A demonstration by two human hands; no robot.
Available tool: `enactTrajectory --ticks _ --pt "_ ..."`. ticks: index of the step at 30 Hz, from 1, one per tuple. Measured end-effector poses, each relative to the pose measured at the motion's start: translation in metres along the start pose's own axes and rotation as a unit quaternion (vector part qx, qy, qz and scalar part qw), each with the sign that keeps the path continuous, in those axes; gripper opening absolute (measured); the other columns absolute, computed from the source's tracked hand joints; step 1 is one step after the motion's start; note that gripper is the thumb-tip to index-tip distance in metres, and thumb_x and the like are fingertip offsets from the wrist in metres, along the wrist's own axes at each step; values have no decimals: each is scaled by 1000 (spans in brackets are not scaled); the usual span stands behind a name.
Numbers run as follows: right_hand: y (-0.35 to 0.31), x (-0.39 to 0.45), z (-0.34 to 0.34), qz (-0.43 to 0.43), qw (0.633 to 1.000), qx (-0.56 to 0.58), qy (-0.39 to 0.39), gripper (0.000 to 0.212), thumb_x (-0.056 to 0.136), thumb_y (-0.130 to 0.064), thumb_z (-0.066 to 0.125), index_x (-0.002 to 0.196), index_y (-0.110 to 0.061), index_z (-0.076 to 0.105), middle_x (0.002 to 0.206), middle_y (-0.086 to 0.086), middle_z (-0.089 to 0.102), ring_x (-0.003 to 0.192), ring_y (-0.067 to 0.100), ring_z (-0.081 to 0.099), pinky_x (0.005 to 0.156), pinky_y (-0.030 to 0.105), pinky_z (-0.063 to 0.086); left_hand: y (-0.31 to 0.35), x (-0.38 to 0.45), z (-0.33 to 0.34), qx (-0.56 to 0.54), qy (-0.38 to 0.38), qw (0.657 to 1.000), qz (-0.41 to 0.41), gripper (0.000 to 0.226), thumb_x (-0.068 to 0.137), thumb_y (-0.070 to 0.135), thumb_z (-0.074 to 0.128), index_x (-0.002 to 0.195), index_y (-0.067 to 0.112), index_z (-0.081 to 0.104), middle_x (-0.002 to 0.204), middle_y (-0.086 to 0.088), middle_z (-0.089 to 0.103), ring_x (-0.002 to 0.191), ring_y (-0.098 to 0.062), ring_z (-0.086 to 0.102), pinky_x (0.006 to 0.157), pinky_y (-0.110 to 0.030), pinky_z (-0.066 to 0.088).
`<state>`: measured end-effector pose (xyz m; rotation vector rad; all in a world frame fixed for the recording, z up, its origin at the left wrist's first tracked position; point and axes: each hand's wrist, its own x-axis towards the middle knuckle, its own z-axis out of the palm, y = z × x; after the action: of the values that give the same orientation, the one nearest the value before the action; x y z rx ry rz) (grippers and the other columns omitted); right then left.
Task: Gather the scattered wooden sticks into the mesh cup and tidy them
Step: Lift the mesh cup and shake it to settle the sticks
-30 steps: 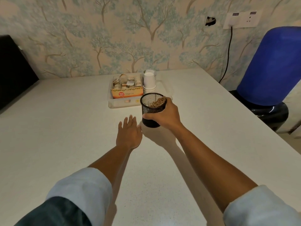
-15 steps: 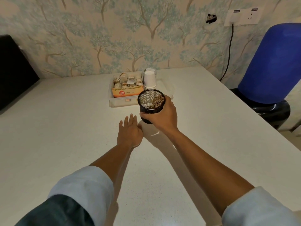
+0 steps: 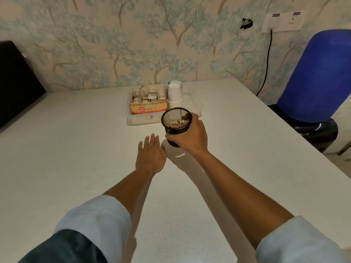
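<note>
Wall [image 3: 133, 44]: wallpaper, pale beige ground with blue-green tree pattern; one small dark hole [image 3: 246, 23] at upper right. Switch plate [image 3: 283, 22]: white, wall-mounted, with a black cord [image 3: 267, 59] hanging down behind the tabletop. Tabletop [image 3: 66, 149]: white, finely speckled, set against the wall. Dark panel [image 3: 17, 80]: black, at far left edge. Blue water jug [image 3: 321, 76]: inverted on a black base [image 3: 317, 131], right of the tabletop. Light: soft, indoor, casting faint shadows.

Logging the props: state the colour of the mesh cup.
Black, seen in the head view: the mesh cup is held tilted by the right hand.
</note>
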<state>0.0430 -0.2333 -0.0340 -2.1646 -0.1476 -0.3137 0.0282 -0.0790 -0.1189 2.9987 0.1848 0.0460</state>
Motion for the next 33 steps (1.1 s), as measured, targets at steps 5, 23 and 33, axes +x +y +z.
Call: enactTrajectory --ticks 5,23,33 --pt "3 10 -8 32 993 -16 -114 101 45 -55 88 131 -22 44 127 -3 59 112 17 57 83 28 53 -1 -1 -1 6 -1 1000 0 59 107 38 16 160 14 11 168 -7 5 155 -28 1 125 -49 4" --pt "4 11 -18 61 986 20 -152 99 43 -50 90 130 -23 49 125 -5 60 110 16 58 90 32 54 2 -2 -2 14 -2 1000 -3 59 107 40 14 160 15 10 168 -6 3 155 -27 -1 126 -49 3" --pt "5 11 -15 12 993 -46 -106 102 47 -53 89 134 -21 45 128 -3 60 114 18 58 83 28 53 3 -2 -4 12 0 1000 -3 59 106 41 15 160 15 13 168 -7 6 155 -28 3 125 -50 5"
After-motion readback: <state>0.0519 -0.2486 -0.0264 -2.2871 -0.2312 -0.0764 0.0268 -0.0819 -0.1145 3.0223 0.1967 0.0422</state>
